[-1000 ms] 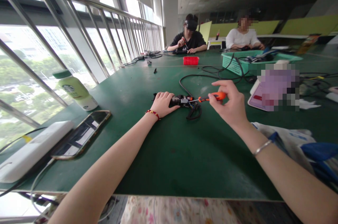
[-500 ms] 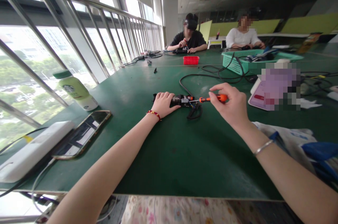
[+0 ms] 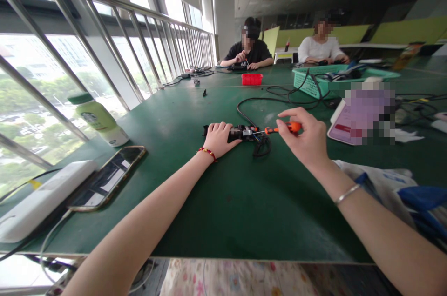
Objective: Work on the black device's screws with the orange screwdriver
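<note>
On the green table lies a black corded device (image 3: 236, 133), its casing open at the right end with wires and a pale metal part showing. My left hand (image 3: 219, 140) is closed over the black body and holds it down; the part beneath my palm is hidden. An orange and black screwdriver (image 3: 272, 130) sits between the fingers of my right hand (image 3: 307, 135). Its thin shaft points left, with the tip at the exposed wires; whether it touches a screw I cannot tell. A loop of black cord (image 3: 262, 148) curls just below the device.
Nearby on the left are a phone (image 3: 113, 177), a white power strip (image 3: 49, 198) and a green bottle (image 3: 99, 119). Farther off stand a red tray (image 3: 252, 80) and a green basket (image 3: 309, 85). A purple-screened device (image 3: 349, 121) and a bag (image 3: 380, 177) lie right. Two people sit opposite.
The black device and my left hand have shifted slightly to the right. My right hand keeps hold of the screwdriver, almost in the same place.
</note>
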{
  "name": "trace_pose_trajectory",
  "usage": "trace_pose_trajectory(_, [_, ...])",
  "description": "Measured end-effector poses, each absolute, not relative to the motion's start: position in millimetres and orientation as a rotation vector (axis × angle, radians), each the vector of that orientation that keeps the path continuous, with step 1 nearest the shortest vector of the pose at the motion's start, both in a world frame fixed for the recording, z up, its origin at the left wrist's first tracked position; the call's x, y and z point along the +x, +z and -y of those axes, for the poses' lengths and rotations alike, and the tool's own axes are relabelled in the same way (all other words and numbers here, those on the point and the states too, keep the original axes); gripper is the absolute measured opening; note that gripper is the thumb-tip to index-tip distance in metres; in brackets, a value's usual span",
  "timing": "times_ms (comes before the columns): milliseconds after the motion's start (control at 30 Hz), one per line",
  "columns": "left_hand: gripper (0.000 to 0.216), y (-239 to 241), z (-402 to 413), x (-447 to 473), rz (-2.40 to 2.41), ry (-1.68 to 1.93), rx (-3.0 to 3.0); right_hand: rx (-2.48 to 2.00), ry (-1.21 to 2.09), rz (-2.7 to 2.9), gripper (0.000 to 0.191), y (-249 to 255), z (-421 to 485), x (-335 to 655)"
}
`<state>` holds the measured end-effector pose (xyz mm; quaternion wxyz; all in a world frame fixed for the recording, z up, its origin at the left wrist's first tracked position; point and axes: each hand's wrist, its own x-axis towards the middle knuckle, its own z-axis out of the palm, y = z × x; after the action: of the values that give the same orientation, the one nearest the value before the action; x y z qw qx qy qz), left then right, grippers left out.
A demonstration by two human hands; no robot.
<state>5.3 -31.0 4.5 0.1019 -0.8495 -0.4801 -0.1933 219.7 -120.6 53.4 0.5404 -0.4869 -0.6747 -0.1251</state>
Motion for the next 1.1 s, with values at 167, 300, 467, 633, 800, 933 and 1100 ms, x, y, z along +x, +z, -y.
trace_pose_trajectory(167, [0.053,4.6,31.0,5.5,1.407,-0.56,-2.494,-1.041,-0.334,1.628,0.032,52.7,119.5,220.7])
trace_pose_trajectory(300, [0.053,4.7,30.8,5.3,1.402,-0.56,-2.494,-1.123,-0.308,1.629,0.019,52.8,120.6,219.3])
trace_pose_trajectory(467, [0.053,4.8,30.9,5.3,1.406,-0.554,-2.488,-1.121,-0.295,1.607,0.018,53.0,121.3,218.8])
trace_pose_trajectory(633, [0.053,5.1,31.1,5.0,1.402,-0.558,-2.497,-1.053,-0.329,1.628,0.033,52.3,120.3,219.7])
trace_pose_trajectory(800, [0.053,5.0,30.5,4.2,1.398,-0.558,-2.498,-1.151,-0.334,1.617,0.01,51.7,120.4,218.7])
trace_pose_trajectory(933, [0.053,4.7,29.4,3.7,1.397,-0.57,-2.502,-1.07,-0.342,1.628,0.026,52.0,120.1,219.4])
trace_pose_trajectory(1100, [0.052,5.3,27.7,3.0,1.402,-0.562,-2.516,-1.068,-0.339,1.639,0.026,52.6,120.5,219.5])
